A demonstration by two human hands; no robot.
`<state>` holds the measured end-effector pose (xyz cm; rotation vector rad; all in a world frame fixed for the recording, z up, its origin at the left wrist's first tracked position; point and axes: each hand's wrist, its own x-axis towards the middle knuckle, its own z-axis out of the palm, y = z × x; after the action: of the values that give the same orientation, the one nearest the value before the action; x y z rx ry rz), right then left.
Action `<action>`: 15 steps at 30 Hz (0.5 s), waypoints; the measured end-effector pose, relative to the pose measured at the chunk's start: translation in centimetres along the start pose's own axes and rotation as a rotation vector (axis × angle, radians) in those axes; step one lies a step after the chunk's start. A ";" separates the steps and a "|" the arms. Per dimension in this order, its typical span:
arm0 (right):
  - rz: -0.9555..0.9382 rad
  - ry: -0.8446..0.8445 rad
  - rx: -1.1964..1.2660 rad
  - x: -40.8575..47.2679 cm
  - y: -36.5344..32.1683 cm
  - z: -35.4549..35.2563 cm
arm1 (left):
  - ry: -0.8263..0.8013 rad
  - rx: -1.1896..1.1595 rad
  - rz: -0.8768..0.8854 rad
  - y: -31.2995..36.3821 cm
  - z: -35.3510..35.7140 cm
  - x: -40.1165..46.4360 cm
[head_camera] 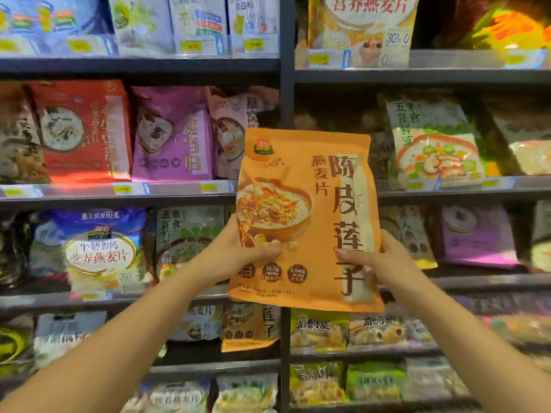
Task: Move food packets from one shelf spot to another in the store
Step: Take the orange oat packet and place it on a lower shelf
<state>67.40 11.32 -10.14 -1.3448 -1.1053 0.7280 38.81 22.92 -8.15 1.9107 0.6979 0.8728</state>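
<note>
Orange oatmeal packet (307, 216) is held upright in front of the shelves, over the dark upright post (286, 84) between two bays. On the left, a red packet (80, 132) and a purple packet (173, 135) stand on a shelf (119, 192). The left hand (235, 257) has its grip closed on the packet's lower left edge, thumb on the front; the right hand (384, 260) grips the lower right edge likewise.

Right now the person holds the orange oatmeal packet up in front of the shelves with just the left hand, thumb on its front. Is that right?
Not quite. The head view shows both hands on the orange packet: the left hand grips its lower left edge and the right hand grips its lower right edge, each thumb on its front. The rest stands: it is held up in front of the shelves.
</note>
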 end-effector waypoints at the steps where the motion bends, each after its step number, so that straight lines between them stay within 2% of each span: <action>1: -0.001 0.003 -0.003 -0.9 0.3 1.4 | 0.022 0.009 -0.016 -0.8 -0.9 -1.0; 9: -0.048 0.022 -0.073 -3.2 4.4 10.0 | 0.101 0.019 -0.059 -7.7 -5.7 -6.4; 15: -0.008 -0.027 -0.166 -1.7 10.5 14.6 | 0.209 0.007 -0.079 -14.5 -6.6 -9.0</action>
<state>55.31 16.75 -22.42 -1.4734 -1.2130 0.6615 26.50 25.75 -21.36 1.8013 0.8952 1.0300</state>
